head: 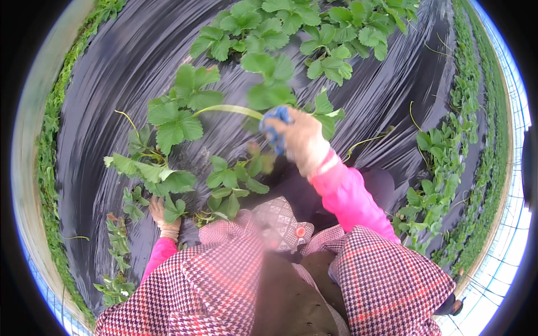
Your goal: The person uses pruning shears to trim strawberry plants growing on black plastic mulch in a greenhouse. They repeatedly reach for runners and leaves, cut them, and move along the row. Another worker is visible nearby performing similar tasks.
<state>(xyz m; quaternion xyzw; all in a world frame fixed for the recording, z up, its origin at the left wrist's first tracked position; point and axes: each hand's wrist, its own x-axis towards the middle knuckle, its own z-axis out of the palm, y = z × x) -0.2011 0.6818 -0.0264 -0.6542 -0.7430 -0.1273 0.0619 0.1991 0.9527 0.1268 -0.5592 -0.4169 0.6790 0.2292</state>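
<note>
My right hand, in a pale glove with blue on its finger side, is raised over the bed and blurred by motion. It grips a pale green strawberry stem that arches left toward a cluster of leaves. More blurred leaves show just beyond the hand. Down at the left, my gloved left hand is low at the black plastic mulch film, beside a strawberry plant. Leaves partly cover its fingers, so what they hold is hidden. A smaller plant grows between my hands.
Dense strawberry plants stand farther up the bed. Green rows run along the right, with a strip of greenery at the left. Yellowish runners lie over the film. My checked garment fills the lower view.
</note>
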